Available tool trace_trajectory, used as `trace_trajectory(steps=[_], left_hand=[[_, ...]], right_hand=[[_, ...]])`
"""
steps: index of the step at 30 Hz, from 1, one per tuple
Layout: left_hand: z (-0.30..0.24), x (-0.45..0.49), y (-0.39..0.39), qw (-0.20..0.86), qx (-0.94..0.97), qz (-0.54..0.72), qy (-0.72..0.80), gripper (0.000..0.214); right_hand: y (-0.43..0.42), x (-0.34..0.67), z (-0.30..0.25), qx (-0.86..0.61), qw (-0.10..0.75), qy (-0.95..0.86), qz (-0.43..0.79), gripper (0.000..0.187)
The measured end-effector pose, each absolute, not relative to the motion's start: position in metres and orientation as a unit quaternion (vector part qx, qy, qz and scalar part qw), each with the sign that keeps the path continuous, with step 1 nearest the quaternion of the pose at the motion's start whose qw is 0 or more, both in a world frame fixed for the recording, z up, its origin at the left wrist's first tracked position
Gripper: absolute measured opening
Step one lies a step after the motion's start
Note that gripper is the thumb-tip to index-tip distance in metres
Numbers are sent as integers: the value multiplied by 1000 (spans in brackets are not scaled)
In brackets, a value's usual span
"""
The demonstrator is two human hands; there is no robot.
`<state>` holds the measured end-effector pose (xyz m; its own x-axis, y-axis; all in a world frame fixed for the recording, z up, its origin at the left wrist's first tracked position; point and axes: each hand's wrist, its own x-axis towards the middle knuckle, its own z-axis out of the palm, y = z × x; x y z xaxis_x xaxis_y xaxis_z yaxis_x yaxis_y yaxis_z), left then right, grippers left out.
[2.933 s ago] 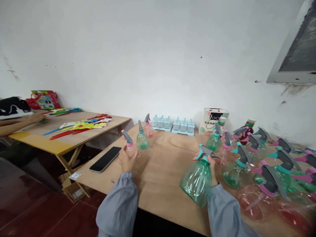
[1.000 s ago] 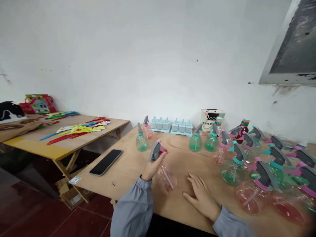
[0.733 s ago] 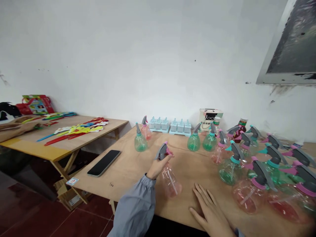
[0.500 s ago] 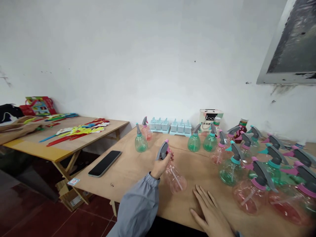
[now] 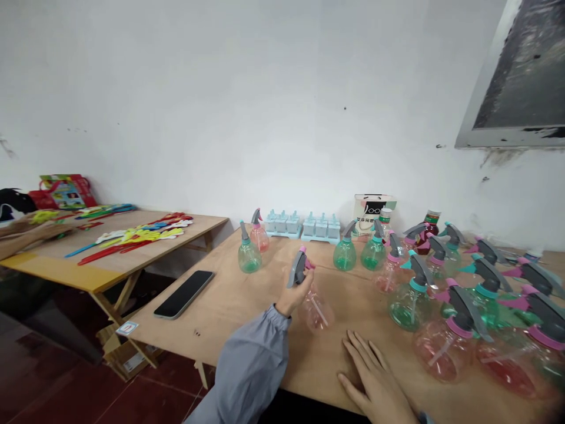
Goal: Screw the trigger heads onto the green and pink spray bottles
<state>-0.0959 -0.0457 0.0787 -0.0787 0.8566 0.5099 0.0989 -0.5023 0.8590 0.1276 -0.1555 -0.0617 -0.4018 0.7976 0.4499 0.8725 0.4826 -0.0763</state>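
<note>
My left hand (image 5: 296,292) is wrapped round the neck of a clear pink spray bottle (image 5: 318,313) with a grey and pink trigger head. The bottle is slightly tilted, and I cannot tell if its base touches the table. My right hand (image 5: 369,372) lies flat on the brown table (image 5: 247,306) with fingers stretched out, holding nothing. To its right stand several pink and green spray bottles; the nearest is a pink spray bottle (image 5: 441,352). Farther back on the left, a green spray bottle (image 5: 249,257) stands beside a pink spray bottle (image 5: 259,238).
A black phone (image 5: 184,294) lies at the table's left. Light-blue popsicle moulds (image 5: 282,225), a paper bag (image 5: 373,213) and a dark red bottle (image 5: 429,231) stand by the wall. Another table (image 5: 132,266) holds colourful gloves (image 5: 145,235); a person's arm (image 5: 26,238) reaches over it.
My left hand has moved the pink spray bottle slightly up and away, bringing it more upright. My right hand stays flat on the table. The view has shifted a little.
</note>
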Motion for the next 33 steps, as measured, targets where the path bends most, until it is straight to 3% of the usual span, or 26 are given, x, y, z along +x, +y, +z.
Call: trace_trajectory(steps=[7,16,23,25,28,29,32,33], left_hand=[[81,-64,-17,221,672,593,384,18],[76,26,24,190,708,487,474,53],[73,21,22,258,738,418,462,118],[75,-8,21,261,742,420,453,109],[81,-81,21,181,621,569,508,53],[84,-110,23,153,572,601,537,43],[90,-193,32,88,451,655,600,42],[91,-215,37,72,413,662,621,56]], right_hand=[[-153,130,-66,-489,229,-836,-101,57],[-152,130,-66,-484,193,-846,-115,58],[-150,134,-71,-469,221,-844,-135,58],[-150,135,-73,-458,228,-846,-152,57],[-149,135,-74,-450,235,-844,-174,56],[-149,135,-75,-449,238,-843,-176,56],[-150,134,-75,-454,247,-840,-164,58],[-151,133,-74,-458,249,-839,-158,58]])
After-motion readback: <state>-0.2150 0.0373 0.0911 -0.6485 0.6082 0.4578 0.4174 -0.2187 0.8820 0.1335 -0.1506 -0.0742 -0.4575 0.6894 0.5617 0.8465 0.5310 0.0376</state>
